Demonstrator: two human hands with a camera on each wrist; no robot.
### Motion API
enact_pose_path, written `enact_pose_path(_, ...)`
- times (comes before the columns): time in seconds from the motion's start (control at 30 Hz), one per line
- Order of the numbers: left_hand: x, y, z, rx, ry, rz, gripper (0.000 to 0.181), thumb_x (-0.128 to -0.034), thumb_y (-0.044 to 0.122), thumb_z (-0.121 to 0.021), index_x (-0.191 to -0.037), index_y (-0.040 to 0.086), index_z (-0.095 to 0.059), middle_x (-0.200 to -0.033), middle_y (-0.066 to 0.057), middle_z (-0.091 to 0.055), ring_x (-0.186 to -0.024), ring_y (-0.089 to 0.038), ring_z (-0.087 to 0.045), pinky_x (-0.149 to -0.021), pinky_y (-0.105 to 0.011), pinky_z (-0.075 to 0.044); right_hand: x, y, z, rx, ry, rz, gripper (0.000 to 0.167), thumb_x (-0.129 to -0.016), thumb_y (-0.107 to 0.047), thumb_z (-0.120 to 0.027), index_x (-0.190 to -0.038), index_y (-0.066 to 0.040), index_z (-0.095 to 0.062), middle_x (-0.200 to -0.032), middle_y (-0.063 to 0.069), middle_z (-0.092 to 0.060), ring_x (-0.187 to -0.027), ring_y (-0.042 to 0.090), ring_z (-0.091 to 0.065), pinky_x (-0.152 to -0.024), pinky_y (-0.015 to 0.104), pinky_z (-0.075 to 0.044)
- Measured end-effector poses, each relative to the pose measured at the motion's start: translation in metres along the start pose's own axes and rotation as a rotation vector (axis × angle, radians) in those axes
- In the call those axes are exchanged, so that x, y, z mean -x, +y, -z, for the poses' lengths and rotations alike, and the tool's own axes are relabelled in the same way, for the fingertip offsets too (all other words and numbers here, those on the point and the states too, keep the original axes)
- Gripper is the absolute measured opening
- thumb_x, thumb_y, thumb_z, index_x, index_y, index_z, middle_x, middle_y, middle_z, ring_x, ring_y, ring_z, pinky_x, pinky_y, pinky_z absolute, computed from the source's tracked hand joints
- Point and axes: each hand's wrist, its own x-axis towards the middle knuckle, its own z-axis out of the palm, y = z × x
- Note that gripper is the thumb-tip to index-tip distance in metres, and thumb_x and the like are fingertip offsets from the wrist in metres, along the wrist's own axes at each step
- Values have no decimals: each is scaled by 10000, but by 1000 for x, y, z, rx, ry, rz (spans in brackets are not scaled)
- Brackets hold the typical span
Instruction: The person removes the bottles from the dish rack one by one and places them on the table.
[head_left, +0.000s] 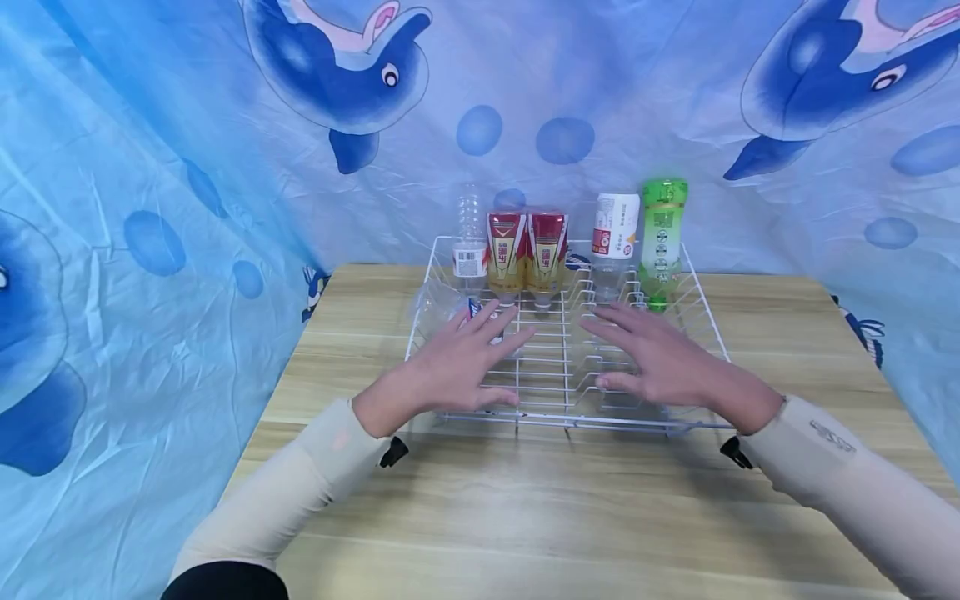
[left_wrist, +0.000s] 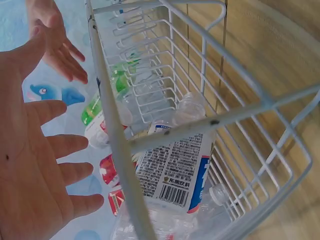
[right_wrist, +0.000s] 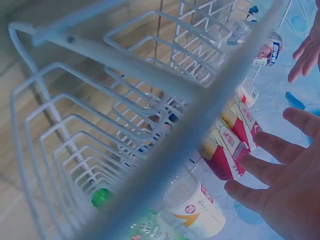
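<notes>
A white wire rack (head_left: 562, 421) stands on the wooden table with several bottles in it. My left hand (head_left: 457, 362), fingers spread, hovers over its left part near a clear bottle with a blue-and-white label (left_wrist: 172, 167). Over the right part is my right hand (head_left: 660, 354), its fingers straight and holding nothing. Along the back stand a clear bottle (head_left: 470, 242), two red-and-gold bottles (head_left: 507, 250) with necks down, a white-labelled bottle (head_left: 615, 229) and a green bottle (head_left: 662, 233), these last two also cap-end down.
The wooden table (head_left: 487, 517) extends in front of the rack and to both sides. A blue curtain (head_left: 510, 83) with cartoon dolphins hangs behind and at the sides. The rack's rim and upright tines (right_wrist: 85, 130) surround the bottles.
</notes>
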Motion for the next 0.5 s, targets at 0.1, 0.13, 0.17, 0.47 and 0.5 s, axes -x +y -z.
enact_pose_path(0.1, 4, 2, -4, 6, 29, 2, 936, -904, 820, -349, -1634, 261, -178, -1681, -112, -140, -1535, -349, -73, -1206, -590, -125, -7, 0, 3, 13, -5, 17, 785, -927, -510, -680, -1539, -94, -420, -1553, 243, -378, -1432, 475, -307, -1126, 673, -260)
enact_pose_path(0.13, 6, 3, -5, 1, 39, 2, 935, -906, 817, -354, -1634, 257, -180, -1679, -118, -147, -1533, -353, -83, -1207, -584, -118, -10, 0, 5, 18, -11, 20, 786, -926, -514, -679, -1535, -88, -423, -1551, 246, -380, -1426, 476, -315, -1129, 669, -258)
enact_pose_path(0.17, 8, 3, -6, 6, 49, 3, 935, -906, 815, -362, -1632, 249, -194, -1678, -118, -150, -1532, -356, -88, -1208, -583, -111, -13, -1, 7, 20, -21, 18, 787, -930, -524, -670, -1539, -92, -419, -1554, 245, -376, -1431, 474, -308, -1134, 668, -250)
enact_pose_path(0.47, 23, 7, -16, 66, 121, 13, 906, -923, 735, -487, -1623, 215, -240, -1675, -125, -151, -1520, -382, -147, -1201, -595, -117, -45, -10, 19, 50, -71, 25, 824, -915, -565, -664, -1555, -117, -402, -1555, 224, -389, -1436, 453, -319, -1137, 655, -262)
enact_pose_path(0.5, 26, 7, -17, 90, 146, 21, 901, -924, 708, -523, -1621, 207, -248, -1669, -134, -173, -1516, -386, -158, -1202, -583, -120, -48, -10, 19, 55, -72, 26, 823, -913, -558, -670, -1555, -118, -402, -1551, 223, -395, -1433, 450, -327, -1139, 645, -271)
